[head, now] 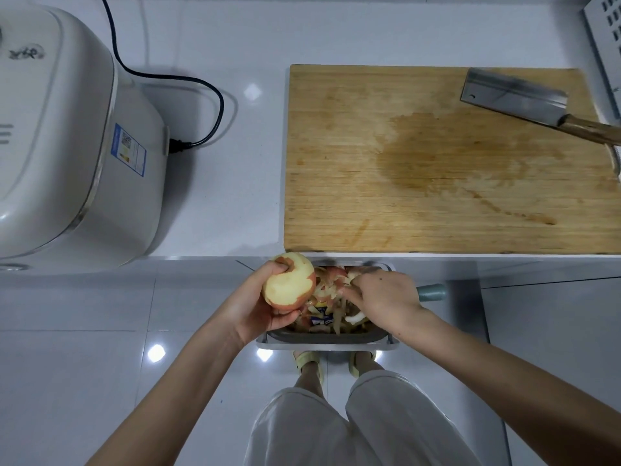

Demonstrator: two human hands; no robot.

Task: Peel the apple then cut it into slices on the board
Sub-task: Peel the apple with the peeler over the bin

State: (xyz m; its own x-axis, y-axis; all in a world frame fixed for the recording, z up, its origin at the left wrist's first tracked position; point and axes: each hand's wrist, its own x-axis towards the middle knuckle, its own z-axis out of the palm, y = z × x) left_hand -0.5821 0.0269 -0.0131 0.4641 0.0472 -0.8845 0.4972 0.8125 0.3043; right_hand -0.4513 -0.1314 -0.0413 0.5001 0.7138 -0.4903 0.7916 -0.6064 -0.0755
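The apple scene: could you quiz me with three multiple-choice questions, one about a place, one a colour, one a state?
1. Where does the knife lie? A on the cutting board; B in a drawer; C on the floor.
2. What colour is the handle sticking out of the right hand? A red; B blue-green; C yellow.
3. What state is the apple in the left hand in? A unpeeled; B partly peeled; C sliced.
Answers: 1 A, its blade rests on the board's far right corner. 2 B, the stub beside the wrist is blue-green. 3 B, pale flesh shows, with red skin left along one side.
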